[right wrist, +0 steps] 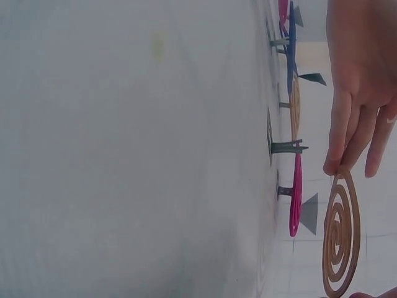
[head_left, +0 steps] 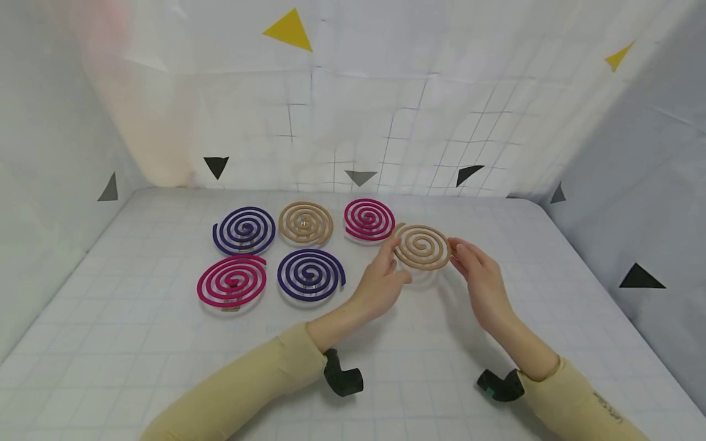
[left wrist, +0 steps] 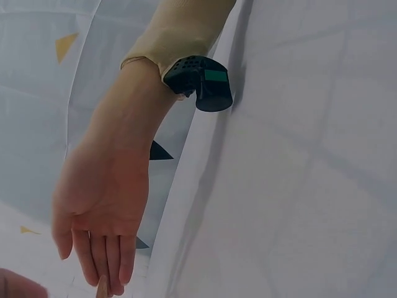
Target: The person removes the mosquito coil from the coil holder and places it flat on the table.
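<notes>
A tan mosquito coil (head_left: 421,246) is raised above the table, held between both hands' fingertips. At its left edge, the left hand (head_left: 380,285) touches it with fairly straight fingers, thumb apart. Opposite, the right hand (head_left: 484,285) meets the right edge; the left wrist view shows its palm (left wrist: 102,186) and straight fingers, with only a sliver of coil (left wrist: 103,287) at the tips. In the right wrist view the coil (right wrist: 341,236) hangs below the left hand's fingers (right wrist: 340,133). Only fingertips of the right hand show at that view's bottom edge.
Left of the hands stand two dark blue coils (head_left: 244,229), a pink coil (head_left: 231,280) and another tan coil (head_left: 306,223). One more pink coil (head_left: 369,219) is just behind the left hand. Dark stands (right wrist: 286,148) rise from the white table (head_left: 386,380). White sheets surround it.
</notes>
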`<control>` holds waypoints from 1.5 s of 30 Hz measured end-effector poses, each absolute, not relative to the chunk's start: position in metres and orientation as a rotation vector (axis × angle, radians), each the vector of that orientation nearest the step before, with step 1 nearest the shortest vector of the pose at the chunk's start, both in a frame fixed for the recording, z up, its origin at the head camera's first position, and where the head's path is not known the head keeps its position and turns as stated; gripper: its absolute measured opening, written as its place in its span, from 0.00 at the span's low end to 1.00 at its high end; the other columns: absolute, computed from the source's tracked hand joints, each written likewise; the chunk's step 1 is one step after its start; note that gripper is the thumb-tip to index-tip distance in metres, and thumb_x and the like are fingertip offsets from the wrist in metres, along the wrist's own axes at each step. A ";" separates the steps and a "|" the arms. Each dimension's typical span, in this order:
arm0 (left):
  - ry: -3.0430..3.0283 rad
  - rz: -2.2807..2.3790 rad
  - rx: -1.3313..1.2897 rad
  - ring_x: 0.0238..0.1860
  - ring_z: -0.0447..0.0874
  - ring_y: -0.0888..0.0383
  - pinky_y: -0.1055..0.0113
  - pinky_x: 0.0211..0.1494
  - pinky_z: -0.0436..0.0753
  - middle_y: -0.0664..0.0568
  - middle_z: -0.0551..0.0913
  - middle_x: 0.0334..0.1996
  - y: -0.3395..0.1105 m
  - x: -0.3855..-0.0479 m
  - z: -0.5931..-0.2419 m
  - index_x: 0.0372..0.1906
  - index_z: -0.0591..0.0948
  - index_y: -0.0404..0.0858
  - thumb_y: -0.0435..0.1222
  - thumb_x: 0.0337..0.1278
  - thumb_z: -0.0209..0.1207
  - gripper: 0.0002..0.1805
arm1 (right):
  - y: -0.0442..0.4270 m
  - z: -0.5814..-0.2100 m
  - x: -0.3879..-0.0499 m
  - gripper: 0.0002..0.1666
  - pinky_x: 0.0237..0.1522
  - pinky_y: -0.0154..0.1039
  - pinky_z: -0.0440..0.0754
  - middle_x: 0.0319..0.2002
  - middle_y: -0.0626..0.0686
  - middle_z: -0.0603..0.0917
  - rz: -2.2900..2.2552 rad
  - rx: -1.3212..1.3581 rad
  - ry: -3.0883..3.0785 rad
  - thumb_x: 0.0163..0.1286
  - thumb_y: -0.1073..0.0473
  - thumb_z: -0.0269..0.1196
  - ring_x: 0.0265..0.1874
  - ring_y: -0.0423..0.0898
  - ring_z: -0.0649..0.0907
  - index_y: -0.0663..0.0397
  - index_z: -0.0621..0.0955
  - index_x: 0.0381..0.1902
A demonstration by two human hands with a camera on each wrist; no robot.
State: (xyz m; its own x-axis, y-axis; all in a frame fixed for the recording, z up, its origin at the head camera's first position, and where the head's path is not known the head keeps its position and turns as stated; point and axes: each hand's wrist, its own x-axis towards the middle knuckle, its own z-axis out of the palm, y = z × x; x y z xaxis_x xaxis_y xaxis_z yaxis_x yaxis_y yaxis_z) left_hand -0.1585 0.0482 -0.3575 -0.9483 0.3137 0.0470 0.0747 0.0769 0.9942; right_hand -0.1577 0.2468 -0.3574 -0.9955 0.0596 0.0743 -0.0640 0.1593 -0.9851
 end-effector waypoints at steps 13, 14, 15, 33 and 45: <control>2.150 1.985 0.317 0.75 0.60 0.45 0.56 0.77 0.63 0.50 0.55 0.79 0.079 -0.170 -0.356 0.77 0.58 0.41 0.29 0.52 0.53 0.42 | 0.267 -0.354 -0.169 0.37 0.72 0.36 0.67 0.72 0.64 0.66 2.039 -0.113 -2.236 0.81 0.46 0.48 0.73 0.51 0.68 0.70 0.62 0.73; 2.157 1.988 0.305 0.75 0.61 0.45 0.57 0.77 0.64 0.50 0.57 0.79 0.082 -0.171 -0.355 0.77 0.59 0.41 0.29 0.52 0.54 0.42 | 0.268 -0.354 -0.170 0.37 0.72 0.36 0.66 0.72 0.64 0.65 2.042 -0.121 -2.229 0.81 0.46 0.48 0.73 0.51 0.67 0.70 0.62 0.73; 2.163 1.993 0.291 0.75 0.62 0.45 0.56 0.77 0.64 0.50 0.58 0.78 0.085 -0.173 -0.355 0.76 0.60 0.41 0.29 0.51 0.54 0.42 | 0.270 -0.354 -0.171 0.36 0.72 0.36 0.66 0.72 0.64 0.65 2.044 -0.128 -2.224 0.81 0.47 0.47 0.73 0.51 0.67 0.70 0.62 0.73; 2.237 2.067 0.181 0.71 0.69 0.47 0.59 0.71 0.71 0.41 0.71 0.70 0.129 -0.193 -0.358 0.74 0.64 0.43 0.34 0.52 0.58 0.39 | 0.288 -0.358 -0.199 0.33 0.72 0.37 0.67 0.68 0.63 0.69 2.156 -0.324 -1.981 0.81 0.51 0.48 0.71 0.47 0.70 0.72 0.64 0.71; 2.273 2.202 0.088 0.66 0.74 0.51 0.62 0.65 0.74 0.43 0.76 0.67 0.146 -0.211 -0.363 0.71 0.67 0.38 0.33 0.50 0.61 0.38 | 0.288 -0.357 -0.221 0.30 0.72 0.36 0.67 0.70 0.63 0.68 2.147 -0.424 -1.915 0.82 0.54 0.46 0.70 0.47 0.71 0.70 0.65 0.71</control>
State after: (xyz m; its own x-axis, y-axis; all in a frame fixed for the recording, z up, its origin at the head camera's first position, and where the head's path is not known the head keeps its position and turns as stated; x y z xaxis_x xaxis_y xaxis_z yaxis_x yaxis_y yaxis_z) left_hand -0.2110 0.1461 -0.3631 -0.9982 0.0230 0.0563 0.0570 0.0314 0.9979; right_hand -0.2211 0.2880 -0.3574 -0.9308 0.3606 -0.0601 0.0188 -0.1170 -0.9930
